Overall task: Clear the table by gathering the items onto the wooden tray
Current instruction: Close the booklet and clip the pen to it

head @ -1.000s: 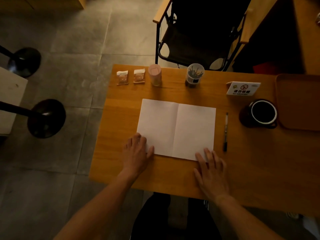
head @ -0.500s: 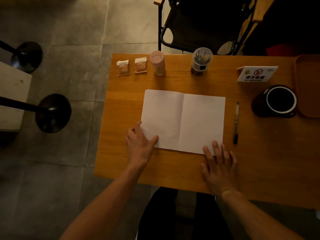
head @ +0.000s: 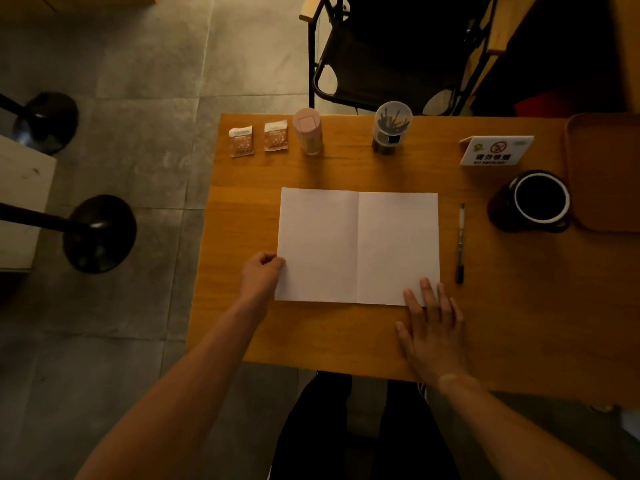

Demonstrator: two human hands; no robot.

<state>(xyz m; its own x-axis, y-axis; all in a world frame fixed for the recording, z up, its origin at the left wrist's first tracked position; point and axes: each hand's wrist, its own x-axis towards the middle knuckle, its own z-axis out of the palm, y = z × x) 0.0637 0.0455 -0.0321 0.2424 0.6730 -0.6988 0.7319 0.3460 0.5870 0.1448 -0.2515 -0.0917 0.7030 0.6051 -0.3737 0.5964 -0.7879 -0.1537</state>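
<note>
An open white booklet (head: pixel 358 245) lies flat in the middle of the wooden table (head: pixel 346 337). My left hand (head: pixel 259 277) pinches its left edge with curled fingers. Flat on the table, my right hand (head: pixel 431 329) has its straight fingertips on the booklet's near right corner. A black pen (head: pixel 460 242) lies right of the booklet. Beyond it stands a dark mug (head: pixel 533 202), next to the wooden tray (head: pixel 604 174) at the right edge. Two snack packets (head: pixel 258 140), a pink canister (head: pixel 307 131) and a clear jar of sticks (head: pixel 391 128) line the far edge.
A no-smoking sign (head: pixel 495 150) stands behind the mug. A black folding chair (head: pixel 394 53) faces the table's far side. Two black stool bases (head: pixel 100 233) sit on the grey floor to the left, beside a pale table (head: pixel 20 202).
My left hand has slid up the booklet's left edge and curled its fingers onto it. My right hand stays flat at the near right corner. The view has shifted slightly.
</note>
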